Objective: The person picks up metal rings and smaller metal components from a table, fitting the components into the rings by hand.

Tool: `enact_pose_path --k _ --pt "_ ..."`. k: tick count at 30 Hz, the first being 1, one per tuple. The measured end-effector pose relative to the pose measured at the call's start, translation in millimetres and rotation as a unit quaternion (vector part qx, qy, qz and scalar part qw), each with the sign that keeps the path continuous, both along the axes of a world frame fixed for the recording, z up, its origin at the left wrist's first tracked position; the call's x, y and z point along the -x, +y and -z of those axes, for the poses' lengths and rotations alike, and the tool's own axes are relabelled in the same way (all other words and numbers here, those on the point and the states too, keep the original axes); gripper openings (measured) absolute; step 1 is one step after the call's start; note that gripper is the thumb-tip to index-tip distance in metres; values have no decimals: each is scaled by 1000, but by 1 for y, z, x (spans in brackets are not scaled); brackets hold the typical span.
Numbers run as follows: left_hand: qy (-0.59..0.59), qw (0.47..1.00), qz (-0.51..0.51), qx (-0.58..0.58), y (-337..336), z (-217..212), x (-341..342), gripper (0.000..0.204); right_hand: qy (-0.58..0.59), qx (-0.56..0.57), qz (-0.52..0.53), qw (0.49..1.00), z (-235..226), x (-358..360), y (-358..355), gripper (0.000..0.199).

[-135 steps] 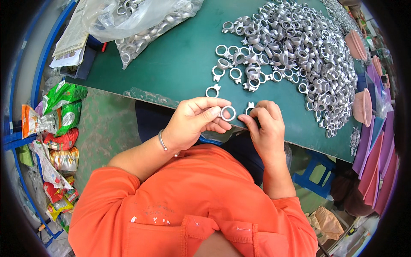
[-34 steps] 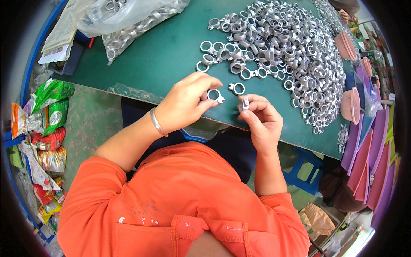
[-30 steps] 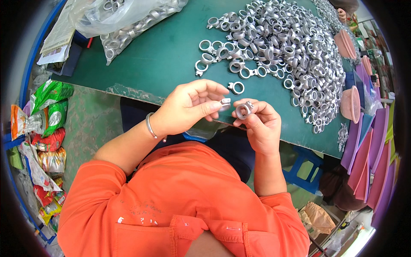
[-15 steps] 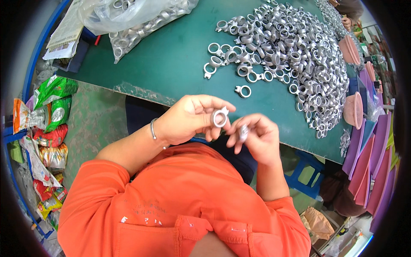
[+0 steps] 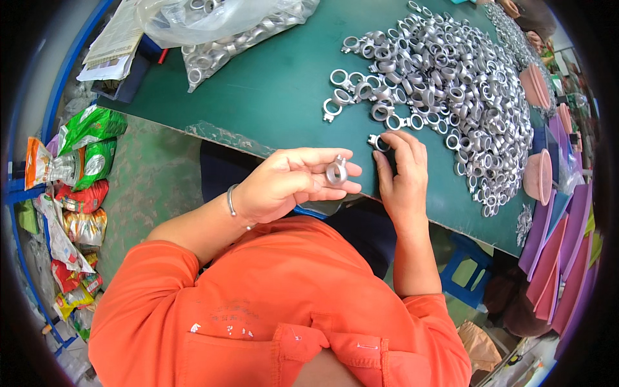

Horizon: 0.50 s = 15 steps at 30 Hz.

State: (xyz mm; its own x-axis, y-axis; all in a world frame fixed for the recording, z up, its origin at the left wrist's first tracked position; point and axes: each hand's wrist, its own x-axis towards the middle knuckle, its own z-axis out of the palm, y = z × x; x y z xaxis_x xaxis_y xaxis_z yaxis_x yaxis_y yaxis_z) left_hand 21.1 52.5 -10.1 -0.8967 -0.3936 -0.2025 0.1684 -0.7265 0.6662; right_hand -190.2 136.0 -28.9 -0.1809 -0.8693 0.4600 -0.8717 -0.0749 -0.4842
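Note:
My left hand is palm up, holding a silver metal ring clamp on its fingers near the tips, its small lug pointing up. Over the table's front edge, my right hand has thumb and fingertips around another ring clamp lying on the green table. Part of that ring is hidden behind the fingers. Just beyond it spreads a large heap of similar ring clamps.
A clear plastic bag of rings lies at the back left, beside papers on a dark bin. Pink bowls and purple and pink boards line the right side. A blue stool stands below. Another person's hand shows at far right.
My right hand has moved from beside my left hand, where it held a small blurred metal piece, forward and right to the lone ring on the table. My left hand has opened flatter beneath its ring.

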Motion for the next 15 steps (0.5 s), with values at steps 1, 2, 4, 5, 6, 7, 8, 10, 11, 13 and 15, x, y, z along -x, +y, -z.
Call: enact_pose_path --k 1,2,4,5,6,7,8,10,11,13,15 --pt "3 1000 -4 -8 0 1 0 52 -40 -8 3 999 1 1 0 30" --pt "6 1000 -7 -15 1 2 -1 53 -80 -17 6 997 2 1 3 29" --pt "11 999 -8 -30 0 4 -2 54 -297 -45 6 954 6 -2 10 25" --pt "13 999 -6 -37 -1 4 -3 55 -478 -22 -34 878 6 -6 13 23" --pt "15 999 -4 -43 -1 5 -3 55 -564 -45 -48 823 -1 -5 15 24" --pt "14 999 -7 -42 -1 5 -3 55 -643 -68 -60 761 -6 -2 17 24" --pt "12 999 -11 -40 -1 5 -3 55 -661 -78 -69 743 -5 -1 19 23" --pt "15 999 -14 -44 -1 6 -2 55 -697 -96 -86 705 -1 1 20 22" --pt "19 998 -14 -50 -2 6 -1 54 -692 -89 -83 711 -1 2 21 20" --pt "28 998 -16 -56 -2 8 0 54 -682 -75 -82 723 0 5 21 18" --pt "37 997 -21 -58 -1 10 0 54 -560 -70 -49 824 -3 -5 18 16"
